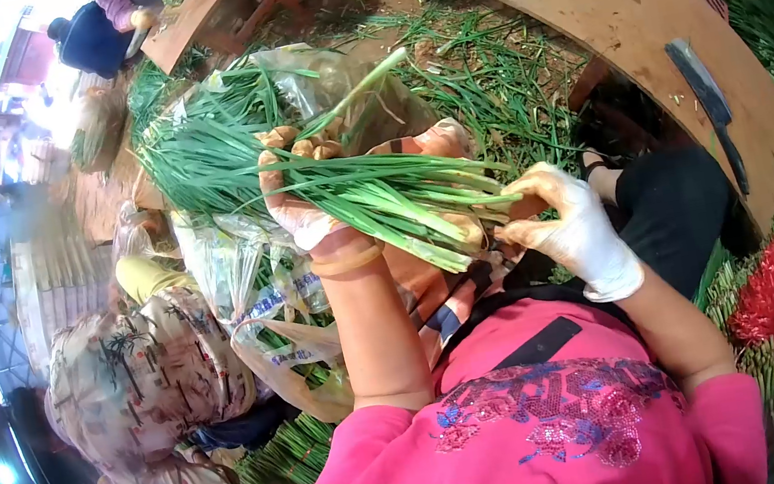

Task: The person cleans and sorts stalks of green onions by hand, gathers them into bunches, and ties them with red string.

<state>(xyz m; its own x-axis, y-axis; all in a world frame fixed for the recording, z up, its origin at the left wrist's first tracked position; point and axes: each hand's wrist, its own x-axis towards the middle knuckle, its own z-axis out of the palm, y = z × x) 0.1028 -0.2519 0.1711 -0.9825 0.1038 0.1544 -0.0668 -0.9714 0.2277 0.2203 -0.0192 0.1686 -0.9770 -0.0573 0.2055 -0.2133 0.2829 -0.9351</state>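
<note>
Loose green stalks (507, 71) litter the brown earth floor (377, 16) beyond the person, and a wooden board table (644, 9) stands on the right with a dark-bladed knife (708, 95) lying on it. Red ribbon-like strands (769, 288) sit at the near right, among more greens. On the left, a co-worker in a patterned top (144, 367) bends low beside a printed plastic bag (284, 294) with greens in it.

Between the person's two hands, in front of the pink shirt (557, 418), is a bundle of green stalks (378, 183). Its long axis runs from the leafy tops at the far left to the pale stem ends at the right, which dip slightly toward the person. The left hand (298, 190) is clasped around it, thumb on one side and fingers on the other, so the pale ends project rightward from that grip. One stalk angles apart toward the far right.

The right hand (555, 215), gloved, is nearer those pale ends, its thumb and forefinger right beside them. Whether they pinch a stalk cannot be told. The leafy tops lie well away from it, past the left hand.
</note>
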